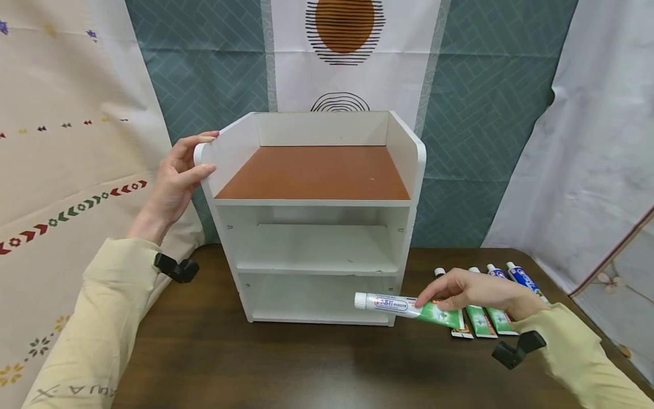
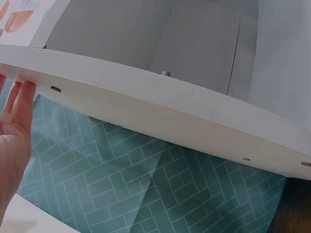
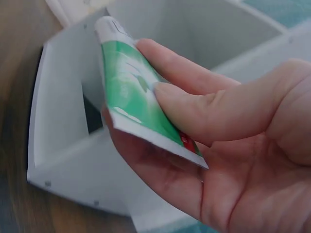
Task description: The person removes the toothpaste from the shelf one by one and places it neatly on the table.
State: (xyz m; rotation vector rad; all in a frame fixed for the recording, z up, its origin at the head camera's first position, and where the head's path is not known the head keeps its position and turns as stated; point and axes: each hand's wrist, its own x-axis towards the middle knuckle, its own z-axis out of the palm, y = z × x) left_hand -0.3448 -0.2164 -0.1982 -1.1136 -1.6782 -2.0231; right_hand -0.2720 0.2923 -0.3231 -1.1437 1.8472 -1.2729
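Observation:
A white shelf unit (image 1: 317, 270) with a brown top board (image 1: 317, 173) stands upright on the dark table. My left hand (image 1: 176, 182) grips the upper front edge of its left side panel, thumb inside and fingers over the rim. In the left wrist view the fingers (image 2: 23, 104) lie against the panel's outer face. My right hand (image 1: 475, 292) pinches a green and white toothpaste tube (image 1: 409, 307) by its body, in front of the unit's lower right corner. The tube's white cap points left toward the bottom compartment. The right wrist view shows the thumb flat across the tube (image 3: 133, 92).
Several more toothpaste tubes (image 1: 480, 321) lie side by side on the table (image 1: 306, 369), partly hidden under my right hand. One blue tube (image 1: 523, 278) is farthest right. A teal and white cloth (image 1: 460, 113) hangs behind the unit.

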